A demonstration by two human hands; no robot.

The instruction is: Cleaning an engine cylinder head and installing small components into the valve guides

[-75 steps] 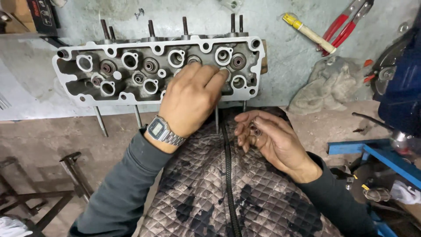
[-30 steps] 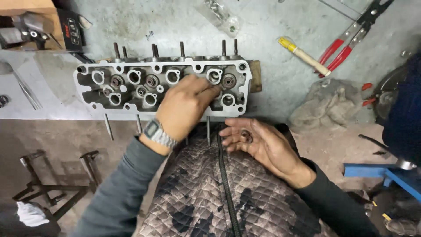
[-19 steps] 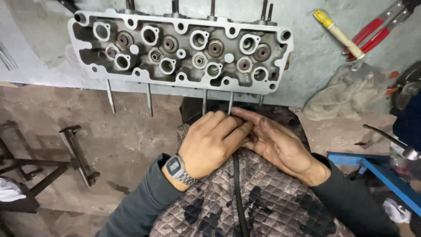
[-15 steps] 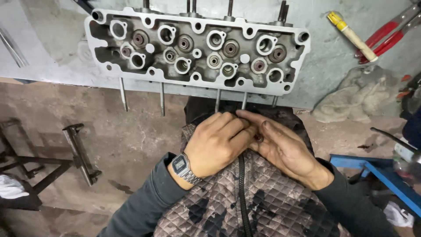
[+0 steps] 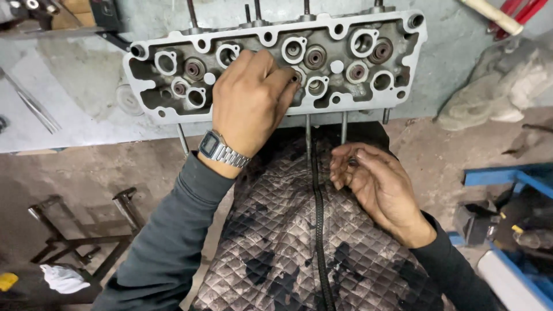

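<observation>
My left hand (image 5: 250, 101) presses fingertips onto the grey cast-metal cylinder head (image 5: 276, 57) at twelve o'clock; my right hand (image 5: 377, 187) cups small dark parts.

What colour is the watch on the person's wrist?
Silver metal, with a dark face. The watch sits on the left wrist, clearest in the head view.

A grey metal cylinder head (image 5: 340, 55) lies flat on the surface, ports upward, thin valve stems (image 5: 308, 135) sticking out its near edge.
</observation>
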